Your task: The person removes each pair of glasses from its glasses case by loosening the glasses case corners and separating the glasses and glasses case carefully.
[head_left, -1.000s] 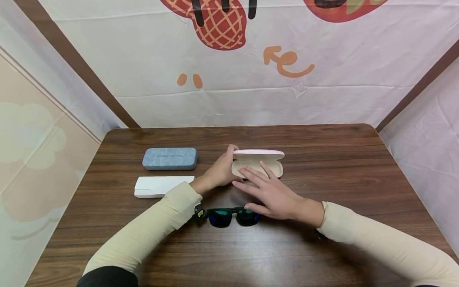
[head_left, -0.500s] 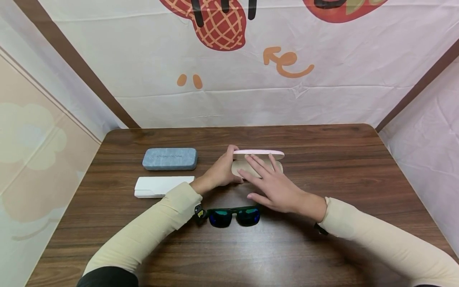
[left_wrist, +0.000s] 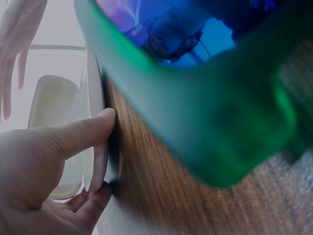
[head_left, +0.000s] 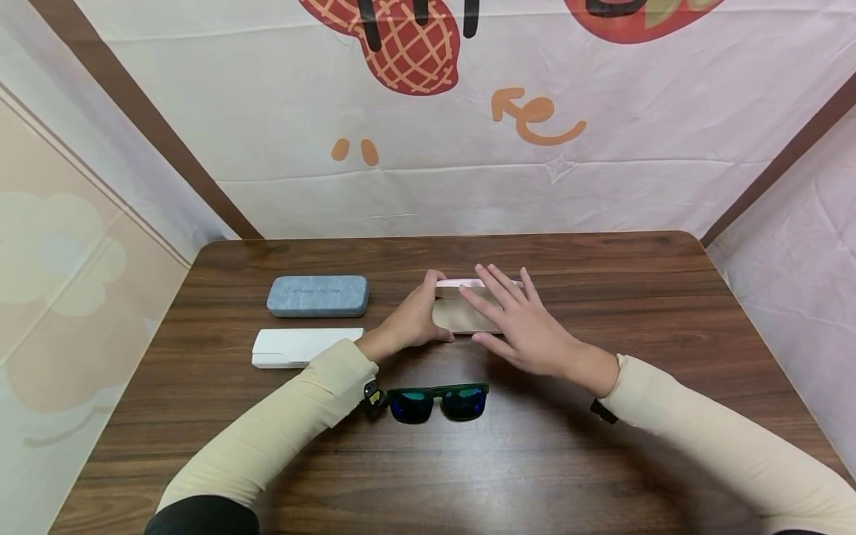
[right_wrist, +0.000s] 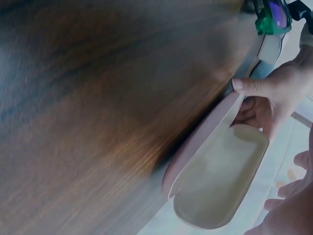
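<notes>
A pink glasses case (head_left: 461,316) with a cream lining stands on the table with its lid raised. My left hand (head_left: 413,313) grips the left end of this case; in the left wrist view its thumb (left_wrist: 85,133) lies over the lower rim. Over the right half of the case, my right hand (head_left: 531,331) has its fingers spread and holds nothing. Those fingers look apart from the lid (right_wrist: 220,176) in the right wrist view. Dark sunglasses (head_left: 409,407) with blue-green mirrored lenses lie nearer me, lenses facing me.
A blue glasses case (head_left: 317,296) lies at the left back, closed. In front of it is a white case (head_left: 287,348), its right end partly behind my left wrist. The brown wooden table (head_left: 635,297) ends at a printed cloth (head_left: 435,193).
My right hand has moved away from me and slightly right, from above the sunglasses to across the case and its lid. My left hand keeps its grip, and the sunglasses stay put.
</notes>
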### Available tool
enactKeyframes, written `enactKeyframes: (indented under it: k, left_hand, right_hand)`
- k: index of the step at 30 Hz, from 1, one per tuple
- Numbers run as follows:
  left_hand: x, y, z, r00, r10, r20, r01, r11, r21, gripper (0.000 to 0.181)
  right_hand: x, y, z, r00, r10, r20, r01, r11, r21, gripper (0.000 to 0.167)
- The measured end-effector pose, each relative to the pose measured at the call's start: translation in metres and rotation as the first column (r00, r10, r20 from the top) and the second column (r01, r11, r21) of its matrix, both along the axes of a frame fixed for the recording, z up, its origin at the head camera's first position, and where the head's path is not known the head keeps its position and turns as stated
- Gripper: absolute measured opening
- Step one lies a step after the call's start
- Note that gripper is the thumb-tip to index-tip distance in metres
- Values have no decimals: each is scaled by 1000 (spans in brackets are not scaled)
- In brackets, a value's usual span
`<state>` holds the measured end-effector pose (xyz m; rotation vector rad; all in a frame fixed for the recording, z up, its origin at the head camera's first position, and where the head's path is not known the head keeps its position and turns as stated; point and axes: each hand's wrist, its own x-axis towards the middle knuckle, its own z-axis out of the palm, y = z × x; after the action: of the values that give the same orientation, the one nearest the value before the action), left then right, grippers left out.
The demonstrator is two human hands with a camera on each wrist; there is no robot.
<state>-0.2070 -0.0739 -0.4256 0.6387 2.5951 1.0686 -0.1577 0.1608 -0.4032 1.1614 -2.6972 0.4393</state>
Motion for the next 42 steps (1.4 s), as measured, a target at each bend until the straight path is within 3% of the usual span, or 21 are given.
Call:
enactKeyframes:
  k: [8, 24, 29, 35, 42]
  left_hand:
    - [-1, 0, -1, 1000, 5, -1, -5, 1000, -10, 94]
    - [0, 0, 1, 1000, 18, 21, -17, 1000, -26, 97]
    - [0, 0, 0, 999, 22, 25, -21, 999, -24, 98]
    - [1, 0, 1, 999, 34, 38, -32, 998, -52, 99]
    - [1, 0, 1, 999, 35, 38, -32, 997, -67, 99]
  right_hand:
    - [-12, 6, 0, 997, -69, 17, 69, 998, 4, 71]
    - [-25, 15, 2, 975, -163, 151, 171, 984, -42, 69]
    - [-30, 17, 2, 957, -169, 236, 196, 976, -93, 65]
    - [-36, 21, 1, 915, -183, 360, 260, 949, -178, 59]
    - [-42, 24, 0, 878, -194, 438, 320, 918, -235, 55]
